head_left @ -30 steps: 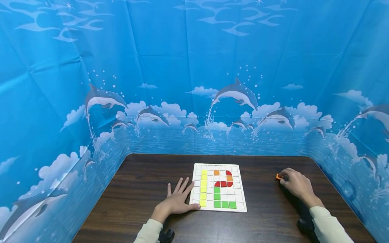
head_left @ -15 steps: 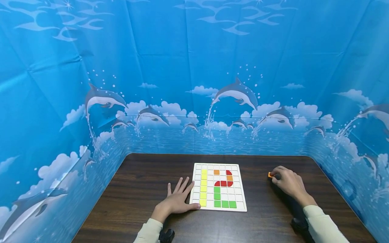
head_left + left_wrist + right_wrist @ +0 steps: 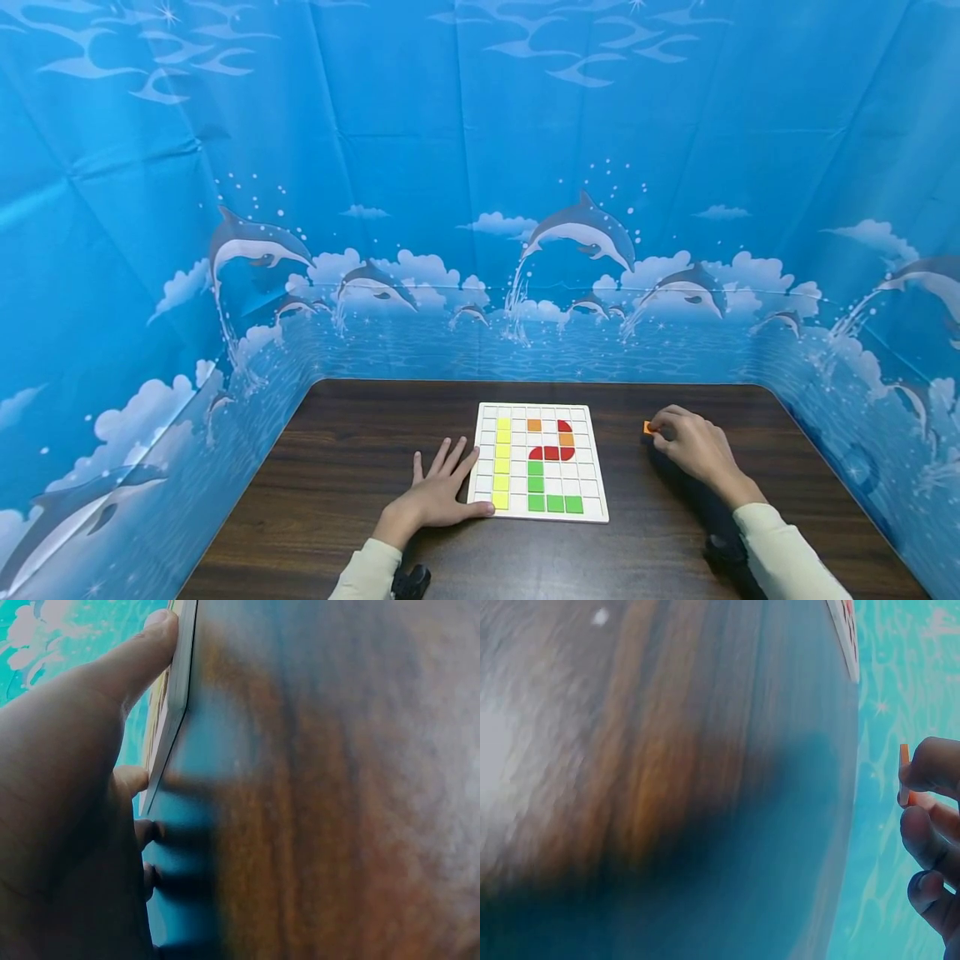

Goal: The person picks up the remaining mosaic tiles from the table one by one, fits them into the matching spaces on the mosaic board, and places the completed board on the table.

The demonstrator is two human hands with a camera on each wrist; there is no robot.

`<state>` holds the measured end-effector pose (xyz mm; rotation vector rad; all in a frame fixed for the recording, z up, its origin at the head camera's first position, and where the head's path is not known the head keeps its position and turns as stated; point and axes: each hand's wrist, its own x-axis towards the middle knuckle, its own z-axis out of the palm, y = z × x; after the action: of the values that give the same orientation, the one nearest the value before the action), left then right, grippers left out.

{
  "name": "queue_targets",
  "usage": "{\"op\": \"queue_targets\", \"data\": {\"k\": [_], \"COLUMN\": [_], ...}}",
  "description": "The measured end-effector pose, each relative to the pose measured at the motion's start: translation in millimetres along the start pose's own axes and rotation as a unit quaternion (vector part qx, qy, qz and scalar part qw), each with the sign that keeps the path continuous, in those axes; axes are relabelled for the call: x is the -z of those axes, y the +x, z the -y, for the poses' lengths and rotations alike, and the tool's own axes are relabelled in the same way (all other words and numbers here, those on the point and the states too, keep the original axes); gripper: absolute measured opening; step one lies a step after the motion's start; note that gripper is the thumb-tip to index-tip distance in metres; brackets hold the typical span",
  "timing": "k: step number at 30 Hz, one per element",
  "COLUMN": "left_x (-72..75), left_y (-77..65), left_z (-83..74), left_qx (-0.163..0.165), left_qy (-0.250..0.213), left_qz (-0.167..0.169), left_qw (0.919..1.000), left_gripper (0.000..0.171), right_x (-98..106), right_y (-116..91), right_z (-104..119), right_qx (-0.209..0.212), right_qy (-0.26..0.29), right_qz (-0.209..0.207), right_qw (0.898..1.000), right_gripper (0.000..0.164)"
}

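A white grid board (image 3: 592, 487) lies flat on the table, holding a column of yellow squares (image 3: 502, 467), an L of green squares (image 3: 536, 483), and red and orange pieces (image 3: 551, 454) at its upper right. My left hand (image 3: 435, 498) is spread at the board's left side, thumb over the lower left corner by the lowest yellow square. In the left wrist view the thumb (image 3: 150, 652) presses the board's edge. To the board's right, my right hand (image 3: 693, 442) pinches a small orange tile (image 3: 647, 427) between thumb and fingers, also seen edge-on as a thin tile (image 3: 904, 774) in the right wrist view.
The dark wooden table (image 3: 330, 442) reaches back to a blue dolphin-print curtain (image 3: 405, 350) that encloses it on the sides and behind. Black wrist devices (image 3: 411, 581) sit under both forearms.
My right hand has moved left across the table toward the board, carrying the orange tile. The left hand and the board have stayed put.
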<state>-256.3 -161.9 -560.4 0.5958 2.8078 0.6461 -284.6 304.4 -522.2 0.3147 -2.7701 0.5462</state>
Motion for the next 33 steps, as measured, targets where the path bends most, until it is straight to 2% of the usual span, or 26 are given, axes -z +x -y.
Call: {"op": "queue_targets", "data": {"k": [5, 18, 28, 33], "left_x": [3.7, 1.4, 4.8, -1.3], "left_y": [-1.8, 0.0, -1.4, 3.0], "left_z": [-3.6, -0.7, -3.6, 3.1], "left_qx": [0.001, 0.006, -0.002, 0.006], "left_qy": [-0.009, 0.0, -0.008, 0.009], "left_qz": [0.005, 0.004, 0.004, 0.004], "left_qw": [0.9999, 1.0, 1.0, 0.9999], "left_gripper": [0.11, 0.111, 0.11, 0.112], "right_x": [-2.0, -10.2, -19.6, -24.7], "right_y": [4.0, 17.3, 26.5, 30.2], "right_z": [6.7, 37.8, 59.1, 68.1], "right_qx": [0.006, 0.02, 0.039, 0.052], "right_qy": [-0.004, 0.014, 0.023, 0.027], "right_qz": [-0.005, 0.003, 0.002, 0.004], "right_qw": [1.0, 1.0, 0.999, 0.998], "right_gripper": [0.011, 0.009, 0.01, 0.012]}}
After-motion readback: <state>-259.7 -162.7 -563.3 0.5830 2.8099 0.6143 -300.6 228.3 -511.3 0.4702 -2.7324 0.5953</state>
